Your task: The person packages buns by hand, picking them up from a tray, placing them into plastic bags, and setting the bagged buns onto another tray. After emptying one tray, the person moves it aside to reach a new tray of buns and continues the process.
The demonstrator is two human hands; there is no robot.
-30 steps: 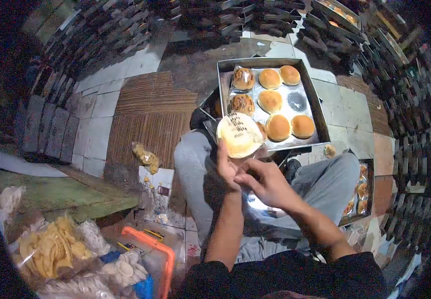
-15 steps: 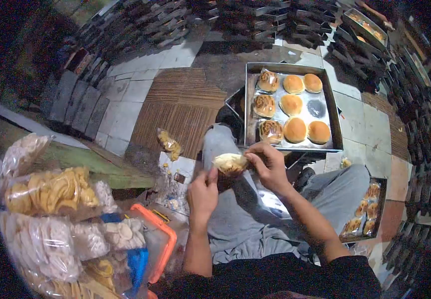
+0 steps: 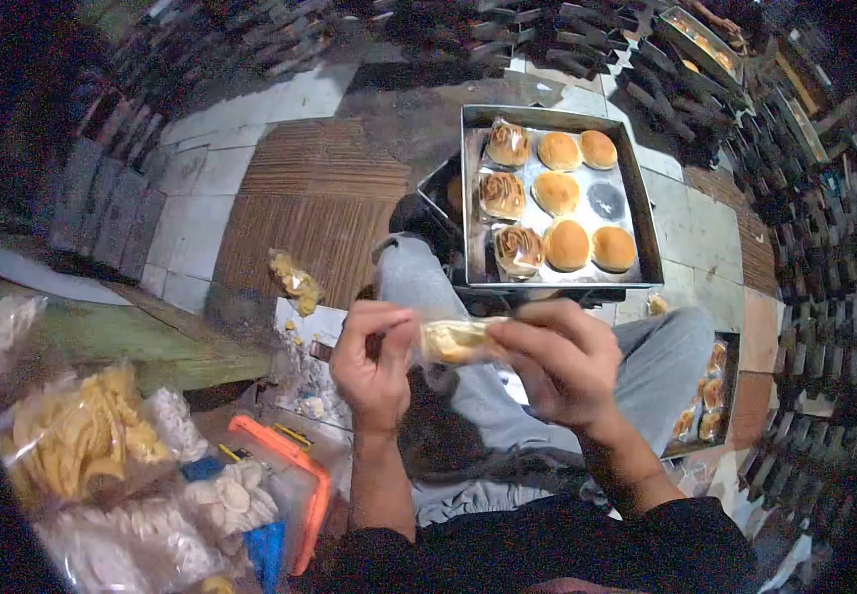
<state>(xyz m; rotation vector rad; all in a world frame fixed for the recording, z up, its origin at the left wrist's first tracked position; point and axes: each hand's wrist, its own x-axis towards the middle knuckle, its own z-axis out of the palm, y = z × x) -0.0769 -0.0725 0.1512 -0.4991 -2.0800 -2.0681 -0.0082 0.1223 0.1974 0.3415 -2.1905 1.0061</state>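
Note:
A bun (image 3: 456, 342), pale side showing and apparently in clear plastic, is held sideways above my lap. My left hand (image 3: 374, 366) is closed, thumb and fingers pinching at its left end. My right hand (image 3: 562, 361) grips the other end, thumb and fingers pressed together; motion blurs both hands and the wrapping. Just beyond them sits a metal tray (image 3: 567, 285). Its left column has brown-swirled buns (image 3: 503, 195) in clear wrapping. Plain golden buns (image 3: 557, 193) fill the other columns, with a dark round mark (image 3: 605, 201) at one spot.
Bags of yellow crackers (image 3: 82, 431) and pale crackers (image 3: 235, 500) are piled at lower left, beside a box with an orange handle (image 3: 319, 495). Another tray (image 3: 730, 396) of wrapped buns lies right of my knee. Dark stacked objects (image 3: 280, 49) surround the tiled floor.
Both hands have risen and come nearer the camera with the bun, and the left fingers have shifted higher. The view has turned, so the tray appears farther left and higher.

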